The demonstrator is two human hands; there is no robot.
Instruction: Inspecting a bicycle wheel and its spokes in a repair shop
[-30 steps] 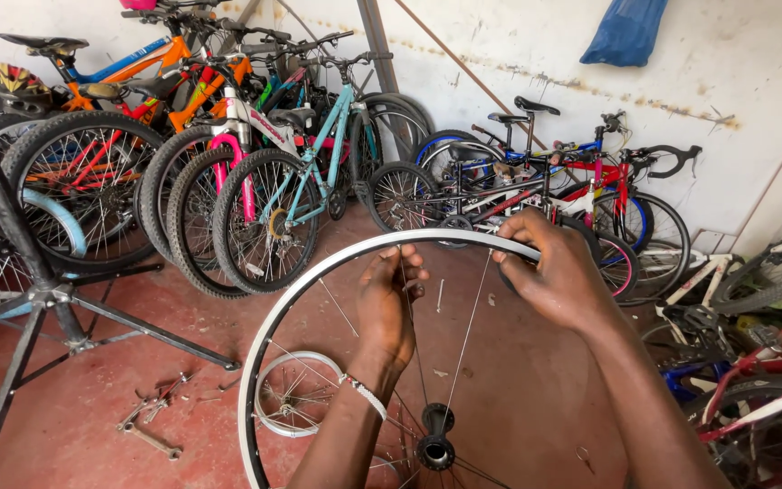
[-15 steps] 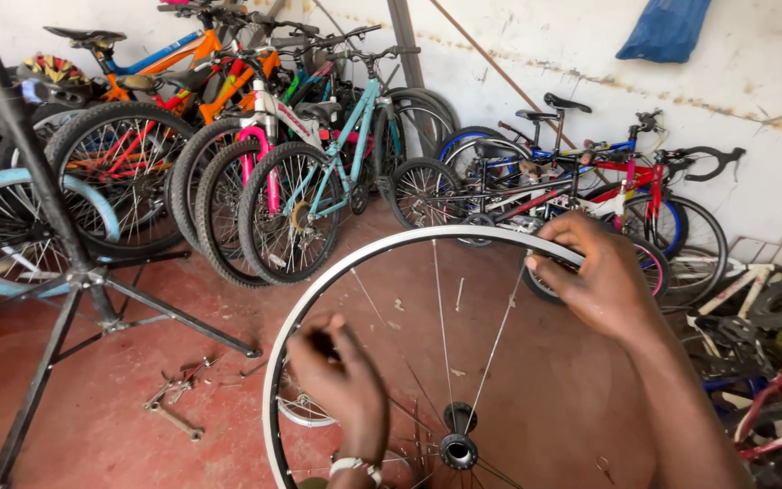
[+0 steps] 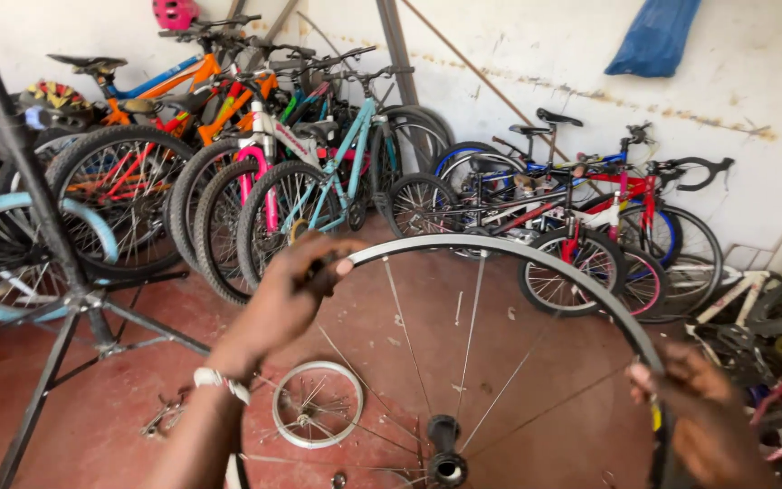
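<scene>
The bicycle wheel (image 3: 500,362) stands upright right in front of the person, its hub (image 3: 445,448) low in the view and only a few spokes (image 3: 468,340) laced to the rim. The right hand (image 3: 699,421) is closed around the rim's right side; the left hand (image 3: 296,294) is closed on the rim's upper left, fingers (image 3: 341,263) curled over it. With so few spokes, the rim could likely flex or twist, and a loose spoke might slip out or scratch a hand. Beyond lie a small wheel (image 3: 317,405) and wrenches (image 3: 166,417) on the red floor (image 3: 138,362), then the work stand (image 3: 47,244) and parked bicycles (image 3: 319,172). No containers are visible; only a blue bag (image 3: 653,36) hangs on the wall, contents hidden.
</scene>
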